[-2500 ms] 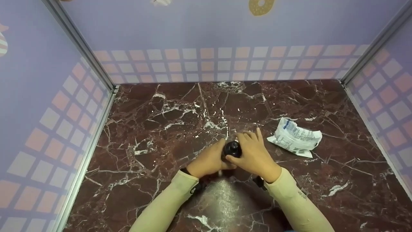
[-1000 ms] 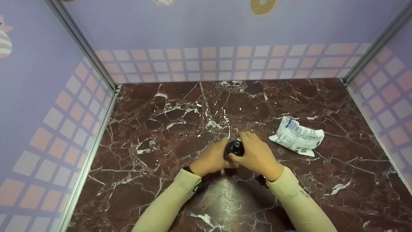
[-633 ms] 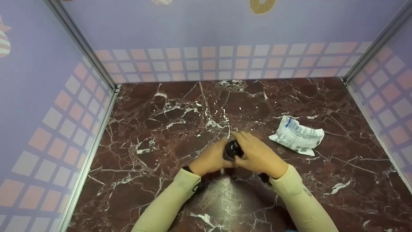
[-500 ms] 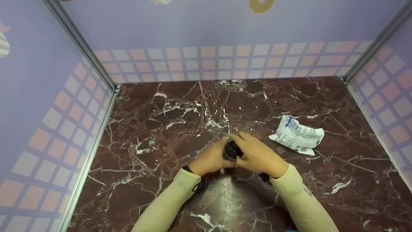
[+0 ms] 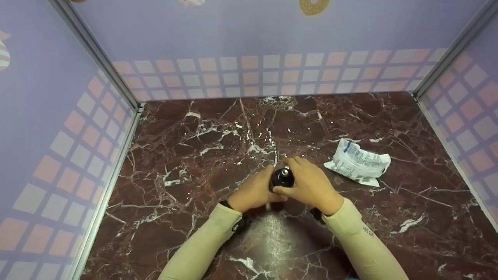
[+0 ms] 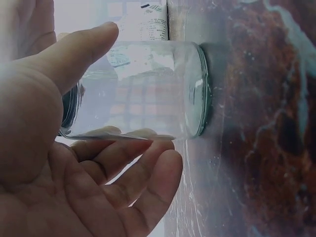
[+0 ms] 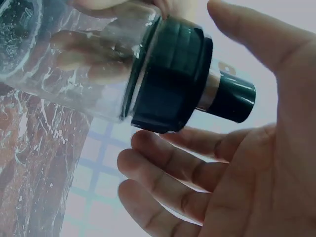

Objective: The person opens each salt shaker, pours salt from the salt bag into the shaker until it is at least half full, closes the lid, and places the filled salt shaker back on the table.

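Between my hands stands a clear glass jar (image 6: pixel 143 98), its base at the marble tabletop in the left wrist view. Its black lid (image 7: pixel 170 74) carries a black knob (image 7: pixel 234 98) above a silver band. My left hand (image 5: pixel 251 192) holds the glass body, thumb on one side and fingers on the other. My right hand (image 5: pixel 313 186) curls round the lid (image 5: pixel 282 181) from the right, its thumb at the near side. In the right wrist view, the fingertips (image 7: pixel 136 160) lie right at the lid's lower edge. The pattern behind shows through the glass.
A crumpled white printed packet (image 5: pixel 360 163) lies right of my right hand. Purple panels with pink and white squares (image 5: pixel 249 74) enclose the dark red marble tabletop (image 5: pixel 194 155) at the back and sides. A grey metal strip (image 5: pixel 103 206) runs along the left edge.
My right hand first turned so its fingers covered more of the lid, then swung back, its thumb again at the near side. The left hand and jar have stayed put.
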{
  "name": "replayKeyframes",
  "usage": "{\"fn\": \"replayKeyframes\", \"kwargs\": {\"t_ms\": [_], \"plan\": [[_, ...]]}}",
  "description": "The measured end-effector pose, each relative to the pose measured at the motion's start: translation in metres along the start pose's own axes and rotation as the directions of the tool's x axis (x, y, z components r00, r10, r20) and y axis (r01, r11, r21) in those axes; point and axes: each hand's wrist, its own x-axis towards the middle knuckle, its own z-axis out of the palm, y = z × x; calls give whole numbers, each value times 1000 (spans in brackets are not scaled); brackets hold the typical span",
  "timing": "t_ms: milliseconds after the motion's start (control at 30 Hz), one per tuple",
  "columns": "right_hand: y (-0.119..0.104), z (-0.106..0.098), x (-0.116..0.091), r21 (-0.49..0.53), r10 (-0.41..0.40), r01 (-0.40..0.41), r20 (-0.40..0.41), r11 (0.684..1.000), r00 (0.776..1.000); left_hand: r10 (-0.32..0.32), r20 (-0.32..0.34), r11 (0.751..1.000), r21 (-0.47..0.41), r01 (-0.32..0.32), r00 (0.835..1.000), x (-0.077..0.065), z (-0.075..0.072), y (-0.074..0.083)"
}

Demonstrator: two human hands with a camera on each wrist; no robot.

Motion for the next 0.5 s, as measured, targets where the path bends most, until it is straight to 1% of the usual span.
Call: {"fn": "replayKeyframes", "kwargs": {"t_ms": [100,267,500], "plan": [[-3,0,0,-3,28,-28,-13,1000,1000,5,-8,1000,-6,-5,1000,0,0,0],[-4,0,-1,12,23,-23,-12,1000,1000,0,-12,1000,-13,-1,1000,-2,-1,1],[-3,0,-2,72,-29,28,22,997,999,9,-6,998,60,-8,1000,-1,-1,2]]}}
